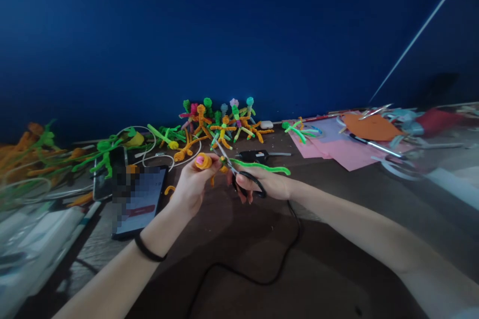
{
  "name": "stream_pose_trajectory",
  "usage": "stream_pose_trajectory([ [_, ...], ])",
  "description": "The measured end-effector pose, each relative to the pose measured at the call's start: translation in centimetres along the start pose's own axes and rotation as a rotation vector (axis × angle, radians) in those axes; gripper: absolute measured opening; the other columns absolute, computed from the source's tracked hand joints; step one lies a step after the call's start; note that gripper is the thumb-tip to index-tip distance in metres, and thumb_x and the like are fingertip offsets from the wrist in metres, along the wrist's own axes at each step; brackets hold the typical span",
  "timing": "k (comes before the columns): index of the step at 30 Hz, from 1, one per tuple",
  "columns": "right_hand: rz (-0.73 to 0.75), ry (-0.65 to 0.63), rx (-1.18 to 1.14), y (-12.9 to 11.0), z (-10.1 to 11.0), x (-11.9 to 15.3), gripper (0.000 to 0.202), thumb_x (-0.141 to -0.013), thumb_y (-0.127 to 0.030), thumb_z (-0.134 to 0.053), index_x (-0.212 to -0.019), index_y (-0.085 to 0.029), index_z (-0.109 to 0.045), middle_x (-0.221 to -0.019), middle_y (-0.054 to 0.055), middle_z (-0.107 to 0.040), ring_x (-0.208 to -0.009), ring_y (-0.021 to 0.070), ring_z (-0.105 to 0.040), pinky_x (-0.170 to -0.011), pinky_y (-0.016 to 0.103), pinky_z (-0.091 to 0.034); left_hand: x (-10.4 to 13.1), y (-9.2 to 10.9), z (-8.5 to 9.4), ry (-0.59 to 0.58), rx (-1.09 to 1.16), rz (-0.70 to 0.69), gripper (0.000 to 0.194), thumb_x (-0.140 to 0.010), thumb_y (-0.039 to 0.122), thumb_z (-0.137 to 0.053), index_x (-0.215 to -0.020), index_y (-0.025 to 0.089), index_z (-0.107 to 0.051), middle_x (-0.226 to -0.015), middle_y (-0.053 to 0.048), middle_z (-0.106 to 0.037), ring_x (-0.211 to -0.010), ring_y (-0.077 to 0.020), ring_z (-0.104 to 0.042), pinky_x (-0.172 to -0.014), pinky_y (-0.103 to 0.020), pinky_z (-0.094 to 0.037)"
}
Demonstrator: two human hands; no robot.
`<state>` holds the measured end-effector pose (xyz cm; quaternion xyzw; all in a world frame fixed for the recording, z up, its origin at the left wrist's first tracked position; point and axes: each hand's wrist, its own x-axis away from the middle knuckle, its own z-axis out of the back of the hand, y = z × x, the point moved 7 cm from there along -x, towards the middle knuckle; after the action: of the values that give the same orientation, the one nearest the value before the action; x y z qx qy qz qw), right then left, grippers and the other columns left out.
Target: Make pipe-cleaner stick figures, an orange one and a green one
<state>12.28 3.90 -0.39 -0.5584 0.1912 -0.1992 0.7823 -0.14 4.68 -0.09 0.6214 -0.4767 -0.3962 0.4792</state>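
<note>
My left hand (190, 184) is closed around an orange pipe-cleaner figure (204, 161) with a pink spot on its end. In my right hand (271, 183) are scissors (258, 187) with black handles, my fingers through the loops. Their blades point up and left, close to the figure. A bright green pipe cleaner (267, 166) stretches right from beside the blades, over my right hand. Where the blades meet the pipe cleaner is too small to make out. An orange curl (169, 190) shows beside my left wrist.
Several colourful pipe-cleaner figures (224, 127) stand against the blue wall (239, 35). A black glue gun (254, 155) lies behind my right hand, and a black cord (258, 281) curves across the tabletop. Left are a phone (149, 199) and white cable; right, pink paper (348, 154) and an orange sheet (370, 127).
</note>
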Motion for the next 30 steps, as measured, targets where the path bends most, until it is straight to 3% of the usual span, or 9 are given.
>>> stream_pose_trajectory([
  [7,-0.005,-0.003,0.014,-0.2,0.1,0.1,0.050,-0.079,-0.062,-0.027,-0.096,-0.018,-0.045,-0.064,-0.001,-0.047,-0.053,0.0107,-0.048,-0.046,0.023,-0.042,-0.1,-0.4,-0.2,-0.031,0.036,0.023,0.023,-0.046,0.021,-0.076,-0.065,0.015,-0.063,-0.065,0.002,-0.057,-0.064,-0.0086,-0.050,-0.062,-0.020,-0.040],
  [16,-0.134,0.084,0.068,0.5,0.1,0.3,0.047,-0.079,-0.061,-0.033,-0.091,-0.017,-0.045,-0.059,-0.002,-0.048,-0.051,0.0092,-0.046,-0.046,0.021,-0.037,-0.1,-0.6,-0.2,-0.039,-0.010,-0.093,0.018,-0.052,0.020,-0.073,-0.067,0.015,-0.063,-0.066,0.002,-0.058,-0.064,-0.0088,-0.052,-0.064,-0.021,-0.040],
  [30,-0.073,0.193,0.055,0.1,0.0,0.2,0.010,-0.081,-0.025,-0.042,-0.075,-0.016,-0.042,-0.050,-0.005,-0.045,-0.045,0.0070,-0.045,-0.048,0.019,-0.035,0.2,-1.3,-0.2,-0.004,0.101,-0.034,0.017,-0.051,0.017,-0.074,-0.065,0.015,-0.064,-0.068,0.002,-0.058,-0.068,-0.0083,-0.050,-0.068,-0.020,-0.039],
])
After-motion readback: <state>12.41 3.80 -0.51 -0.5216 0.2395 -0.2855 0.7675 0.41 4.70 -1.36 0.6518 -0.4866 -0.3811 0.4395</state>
